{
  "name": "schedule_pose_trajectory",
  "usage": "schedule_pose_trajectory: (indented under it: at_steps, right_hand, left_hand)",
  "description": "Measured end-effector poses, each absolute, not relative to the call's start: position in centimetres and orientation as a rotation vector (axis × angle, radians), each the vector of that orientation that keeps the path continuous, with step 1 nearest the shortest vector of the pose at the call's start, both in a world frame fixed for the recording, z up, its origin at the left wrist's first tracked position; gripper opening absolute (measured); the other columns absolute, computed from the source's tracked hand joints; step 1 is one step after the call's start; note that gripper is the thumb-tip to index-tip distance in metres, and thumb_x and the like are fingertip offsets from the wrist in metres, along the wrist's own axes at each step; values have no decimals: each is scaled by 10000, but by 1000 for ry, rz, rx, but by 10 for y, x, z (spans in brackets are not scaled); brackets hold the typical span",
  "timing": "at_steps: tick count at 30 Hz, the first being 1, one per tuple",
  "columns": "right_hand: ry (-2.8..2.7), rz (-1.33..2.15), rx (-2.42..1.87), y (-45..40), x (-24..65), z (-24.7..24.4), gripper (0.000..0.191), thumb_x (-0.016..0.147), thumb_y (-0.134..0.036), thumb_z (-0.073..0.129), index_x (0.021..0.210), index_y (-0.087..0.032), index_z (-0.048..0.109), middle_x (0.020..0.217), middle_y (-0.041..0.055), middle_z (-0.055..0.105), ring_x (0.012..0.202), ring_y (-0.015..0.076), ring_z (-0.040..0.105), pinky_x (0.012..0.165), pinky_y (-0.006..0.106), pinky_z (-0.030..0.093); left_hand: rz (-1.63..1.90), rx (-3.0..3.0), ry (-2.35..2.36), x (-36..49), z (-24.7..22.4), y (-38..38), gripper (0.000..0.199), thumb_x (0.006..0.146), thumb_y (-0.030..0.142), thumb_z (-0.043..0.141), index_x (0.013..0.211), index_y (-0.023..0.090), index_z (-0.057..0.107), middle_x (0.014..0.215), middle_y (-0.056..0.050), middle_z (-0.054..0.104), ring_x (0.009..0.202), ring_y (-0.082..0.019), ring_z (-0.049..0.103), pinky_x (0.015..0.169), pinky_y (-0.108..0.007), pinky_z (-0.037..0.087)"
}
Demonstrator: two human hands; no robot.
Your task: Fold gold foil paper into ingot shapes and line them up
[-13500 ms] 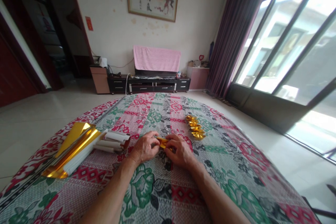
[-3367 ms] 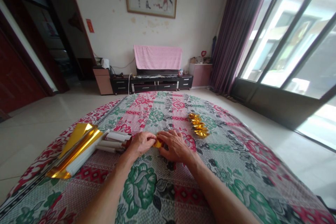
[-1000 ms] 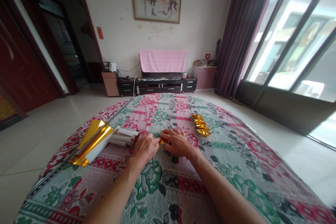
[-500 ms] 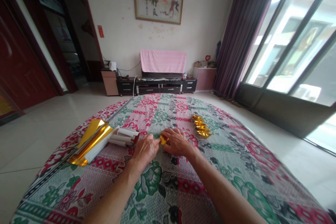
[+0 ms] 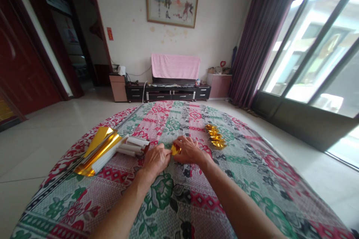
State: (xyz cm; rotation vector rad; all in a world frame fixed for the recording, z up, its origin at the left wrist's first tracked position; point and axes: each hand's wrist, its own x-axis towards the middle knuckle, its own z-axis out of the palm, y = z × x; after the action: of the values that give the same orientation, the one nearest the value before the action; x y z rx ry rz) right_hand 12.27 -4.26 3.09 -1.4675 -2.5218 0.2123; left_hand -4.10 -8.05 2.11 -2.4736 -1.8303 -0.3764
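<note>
A small piece of gold foil [image 5: 176, 149] is held between my two hands over the middle of the patterned cloth [image 5: 179, 190]. My left hand [image 5: 157, 157] pinches its left edge with curled fingers. Around its right side are the fingers of my right hand [image 5: 188, 150], partly covering it. Several folded gold foil pieces [image 5: 215, 136] lie in a row to the right, beyond my right hand. On the left lie gold foil sheets [image 5: 102, 149] with white undersides, beside several white rolls [image 5: 134, 145].
The cloth covers a rounded table. Beyond it stand a low black cabinet [image 5: 171, 93] and a pink cloth [image 5: 175, 65] draped over something. A purple curtain [image 5: 254, 37] and large windows are at the right.
The view has shifted slightly. More of the gold foil piece shows between my hands; both hands keep nearly the same place and grip.
</note>
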Motion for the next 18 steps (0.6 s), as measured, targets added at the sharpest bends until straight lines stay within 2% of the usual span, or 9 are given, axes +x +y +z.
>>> schedule_pose_trajectory:
  at_steps: [16, 18]
  right_hand:
    - [-2504, 269, -1557, -41, 121, 32, 499, 683, -483, 545, 1139, -282, 510, 1209, 78, 424, 1101, 312, 358, 874, 558, 280]
    - [-2507, 305, -1547, -40, 122, 32, 564, 664, -467, 575, 1191, -293, 475, 1235, 81, 415, 1121, 324, 352, 888, 569, 267]
  left_hand:
    - [-370, -2495, -1772, -43, 19, -78, 332, 861, 291, 361, 770, 222, 673, 756, -53, 582, 740, -163, 565, 603, -254, 366]
    - [-406, -2483, -1776, -43, 17, -78, 330, 859, 293, 363, 774, 229, 676, 758, -52, 580, 750, -167, 567, 612, -258, 372]
